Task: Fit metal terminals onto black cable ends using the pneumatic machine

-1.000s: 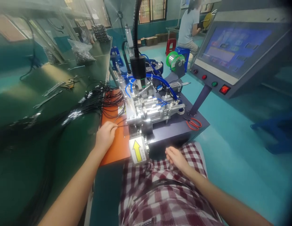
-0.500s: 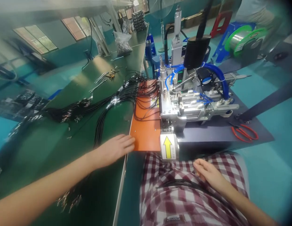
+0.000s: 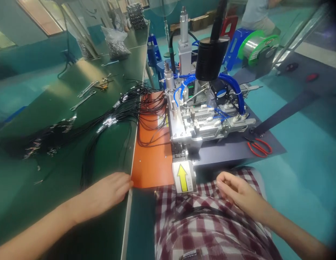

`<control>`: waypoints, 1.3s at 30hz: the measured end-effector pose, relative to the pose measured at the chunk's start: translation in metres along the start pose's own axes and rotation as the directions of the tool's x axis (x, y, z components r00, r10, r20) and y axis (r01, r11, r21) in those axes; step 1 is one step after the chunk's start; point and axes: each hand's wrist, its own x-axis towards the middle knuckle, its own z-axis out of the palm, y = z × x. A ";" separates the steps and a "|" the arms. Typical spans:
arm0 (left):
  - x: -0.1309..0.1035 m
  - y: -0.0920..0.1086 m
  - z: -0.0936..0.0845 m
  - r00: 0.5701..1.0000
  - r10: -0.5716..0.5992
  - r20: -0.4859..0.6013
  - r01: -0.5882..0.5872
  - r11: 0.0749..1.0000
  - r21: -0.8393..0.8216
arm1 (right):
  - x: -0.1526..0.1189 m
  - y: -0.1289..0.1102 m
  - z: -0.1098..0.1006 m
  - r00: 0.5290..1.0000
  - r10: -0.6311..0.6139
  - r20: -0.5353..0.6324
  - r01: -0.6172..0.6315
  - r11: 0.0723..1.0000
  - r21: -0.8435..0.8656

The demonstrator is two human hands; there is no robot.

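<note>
My left hand [image 3: 110,191] lies flat at the edge of the green table, fingers stretched out and fingertips by the near left corner of the orange plate [image 3: 153,173]. Nothing shows in it. Above my lap, my right hand [image 3: 234,189] is loosely closed, thumb near the bent forefinger, with no thing visible in it. Between the hands, a white label with a yellow arrow [image 3: 182,177] faces me on the machine's front. Thin black cables [image 3: 130,112] run in a bunch from the table across the plate to the metal machine [image 3: 181,124].
Red-handled pliers [image 3: 259,147] lie on the machine's dark base. Wrenches [image 3: 84,99] and a clear bag of small parts [image 3: 115,45] are on the green table [image 3: 108,238]. A green-rimmed wire spool [image 3: 258,47] stands behind at right, near another person [image 3: 256,14].
The view has shifted, so the table and machine appear further left. My left hand remains by the plate's corner; my right hand is still loosely closed over my lap.
</note>
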 end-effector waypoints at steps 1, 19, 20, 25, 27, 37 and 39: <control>0.009 0.001 -0.006 0.999 0.034 -0.018 -0.035 0.999 -0.026 | -0.001 -0.011 0.000 1.000 -0.030 -0.007 0.030 1.000 -0.002; 0.154 0.060 0.011 0.982 -0.164 0.090 0.185 0.782 -0.595 | 0.045 -0.062 0.021 0.919 -0.392 -0.028 0.391 0.903 0.179; 0.158 0.060 0.014 0.969 -0.202 0.142 0.245 0.703 -0.668 | 0.047 -0.060 0.018 0.927 -0.374 -0.036 0.373 0.901 0.220; 0.165 0.062 0.034 0.898 -0.367 0.243 0.398 0.439 -0.806 | 0.054 -0.049 0.013 0.955 -0.283 -0.083 0.295 0.908 0.298; 0.163 0.064 0.038 0.877 -0.407 0.258 0.417 0.373 -0.829 | 0.056 -0.048 0.017 0.956 -0.280 -0.085 0.292 0.899 0.325; 0.153 0.065 0.038 0.774 -0.476 0.418 0.505 0.066 -0.860 | 0.069 -0.056 0.032 0.962 -0.260 -0.088 0.271 0.847 0.457; 0.153 0.065 0.036 0.756 -0.455 0.471 0.519 -0.024 -0.855 | 0.071 -0.057 0.033 0.965 -0.256 -0.061 0.251 0.824 0.508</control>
